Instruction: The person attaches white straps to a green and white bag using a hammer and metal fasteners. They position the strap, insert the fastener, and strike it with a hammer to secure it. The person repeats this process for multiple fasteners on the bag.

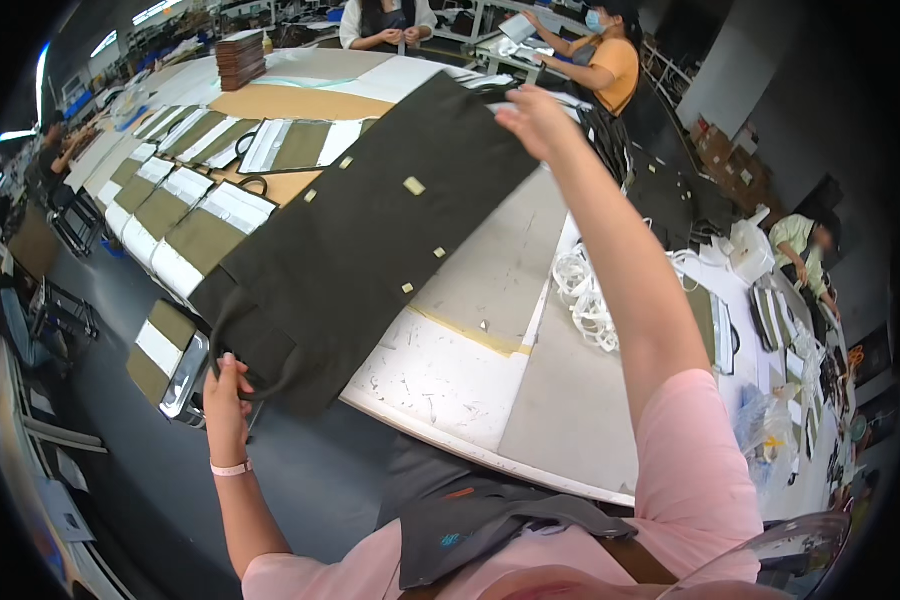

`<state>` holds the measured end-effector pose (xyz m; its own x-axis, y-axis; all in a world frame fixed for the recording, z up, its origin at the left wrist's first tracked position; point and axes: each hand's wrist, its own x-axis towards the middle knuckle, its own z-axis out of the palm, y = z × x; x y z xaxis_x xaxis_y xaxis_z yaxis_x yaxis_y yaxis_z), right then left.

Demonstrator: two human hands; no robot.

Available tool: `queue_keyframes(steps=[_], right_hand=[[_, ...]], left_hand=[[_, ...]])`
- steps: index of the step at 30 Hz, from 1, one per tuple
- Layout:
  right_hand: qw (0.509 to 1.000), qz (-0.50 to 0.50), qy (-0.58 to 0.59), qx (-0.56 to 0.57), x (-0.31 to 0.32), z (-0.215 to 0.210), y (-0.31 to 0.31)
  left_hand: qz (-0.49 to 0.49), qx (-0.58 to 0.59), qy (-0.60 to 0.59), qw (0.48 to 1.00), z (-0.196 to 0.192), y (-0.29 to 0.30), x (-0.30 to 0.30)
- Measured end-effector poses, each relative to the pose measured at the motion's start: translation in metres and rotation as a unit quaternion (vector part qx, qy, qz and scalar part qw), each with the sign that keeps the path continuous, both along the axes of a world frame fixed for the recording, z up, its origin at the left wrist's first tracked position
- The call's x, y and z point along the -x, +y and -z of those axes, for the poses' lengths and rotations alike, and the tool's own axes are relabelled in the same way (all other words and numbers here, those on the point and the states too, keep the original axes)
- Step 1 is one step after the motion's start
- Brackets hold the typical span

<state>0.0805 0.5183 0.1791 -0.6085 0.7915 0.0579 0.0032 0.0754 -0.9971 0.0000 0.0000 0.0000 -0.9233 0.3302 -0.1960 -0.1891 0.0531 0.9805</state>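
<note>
A long dark olive fabric bag panel (370, 220) is stretched out slantwise before me, dotted with several small pale yellow patches. Its near left end overhangs the table's edge and carries a looped fabric handle. My left hand (227, 388) is closed on that handle, fingers wrapped round the strap. At the far right end my right hand (538, 120) reaches up with the arm stretched out. Its fingers close on the panel's corner beside a dark strap, though the exact grip is partly hidden.
Olive and white bag pieces (215, 215) lie in rows on the table (440, 390) at the left. A brown stack (240, 62) stands behind them. White cords (585, 300) are heaped at the right. A chair (185, 375) is by the left edge. Co-workers (610, 65) are around the table.
</note>
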Motion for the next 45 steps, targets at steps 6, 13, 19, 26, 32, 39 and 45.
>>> queue_keyframes(steps=[6,13,19,26,32,39,45], right_hand=[[0.926,-0.185,-0.168,-0.283,-0.061,0.117,-0.097],[0.866,-0.130,-0.329,-0.354,-0.303,0.127,-0.151],[0.727,0.343,-0.509,-0.307,-0.567,0.133,-0.198],[0.464,0.544,-0.687,-0.130,-0.767,0.175,-0.347],[0.429,0.621,-0.652,0.072,-0.818,0.207,-0.419],[0.458,0.663,-0.585,-0.094,-0.875,0.218,-0.369],[0.448,0.627,-0.630,-0.094,-0.986,0.235,-0.326]], left_hand=[[0.010,0.177,0.112,0.978,0.012,0.018,0.021],[0.086,0.287,0.161,0.941,0.037,-0.005,0.057],[-0.118,0.342,0.585,0.726,-0.017,0.025,-0.009],[0.018,0.191,0.630,0.752,-0.041,0.123,-0.092],[0.129,0.107,0.677,0.717,-0.067,0.172,-0.131],[0.202,0.113,0.727,0.647,-0.091,0.186,-0.167],[0.222,0.148,0.712,0.649,-0.108,0.205,-0.202]])
